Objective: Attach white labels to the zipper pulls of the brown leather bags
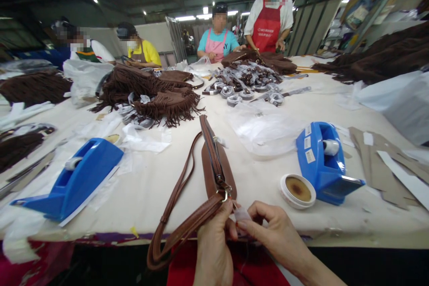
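Note:
A brown leather bag (pixel 209 170) with a zipper along its top lies on the table in front of me, one end toward me. Its brown strap (pixel 179 228) loops to the left and hangs past the table's front edge. My left hand (pixel 216 237) is closed on the strap end by the metal ring (pixel 227 193). Just to the right, my right hand (pixel 273 228) pinches a small translucent white piece (pixel 241 214) between thumb and fingers, close to the ring and touching near my left fingertips.
Blue tape dispensers stand left (pixel 80 178) and right (pixel 321 165), with a round tub (pixel 297 191) beside the right one. Fringed brown bags (pixel 150 91), wrapped straps (pixel 248 82) and plastic sheets (pixel 261 127) lie farther back. Several people are across the table.

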A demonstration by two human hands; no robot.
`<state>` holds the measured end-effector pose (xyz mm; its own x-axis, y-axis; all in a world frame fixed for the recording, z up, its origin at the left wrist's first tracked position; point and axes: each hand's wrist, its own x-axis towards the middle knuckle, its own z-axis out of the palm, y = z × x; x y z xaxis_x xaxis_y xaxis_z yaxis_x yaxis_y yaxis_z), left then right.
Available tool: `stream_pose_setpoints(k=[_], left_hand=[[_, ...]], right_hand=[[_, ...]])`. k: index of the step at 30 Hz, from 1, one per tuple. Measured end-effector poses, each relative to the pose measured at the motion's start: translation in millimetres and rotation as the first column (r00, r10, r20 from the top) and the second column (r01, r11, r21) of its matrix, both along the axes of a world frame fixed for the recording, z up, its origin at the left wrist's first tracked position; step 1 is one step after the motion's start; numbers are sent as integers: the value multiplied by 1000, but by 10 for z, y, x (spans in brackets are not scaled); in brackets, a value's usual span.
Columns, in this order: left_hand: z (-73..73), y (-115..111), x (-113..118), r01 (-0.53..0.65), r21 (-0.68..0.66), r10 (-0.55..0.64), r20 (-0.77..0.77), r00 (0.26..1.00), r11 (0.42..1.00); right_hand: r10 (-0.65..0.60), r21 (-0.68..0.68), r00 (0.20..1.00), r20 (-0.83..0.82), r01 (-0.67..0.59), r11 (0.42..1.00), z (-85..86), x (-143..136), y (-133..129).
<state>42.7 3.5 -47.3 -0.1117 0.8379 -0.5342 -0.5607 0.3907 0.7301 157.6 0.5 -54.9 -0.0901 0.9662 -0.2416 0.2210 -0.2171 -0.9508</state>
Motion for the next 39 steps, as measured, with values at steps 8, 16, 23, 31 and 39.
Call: stream_pose_setpoints(k=[8,16,23,31,39], left_hand=[[-18,-7,-16,-18,-12,18,8,1000,1000],[-41,-14,10,-21,0,21,-44,999,1000],[-85,-16,34,-54,26,55,-59,997,998],[-77,-34,10,-19,54,25,-114,993,998],[-112,-15,21,10,39,-4,-152,988,999]], right_hand=[[-1,84,984,176,-14,996,43,-19,-15],[-27,171,913,408,-48,984,74,27,-18],[88,127,762,641,-218,968,169,31,99],[248,5,624,741,-375,927,454,99,277],[334,-38,469,818,-535,844,501,68,387]])
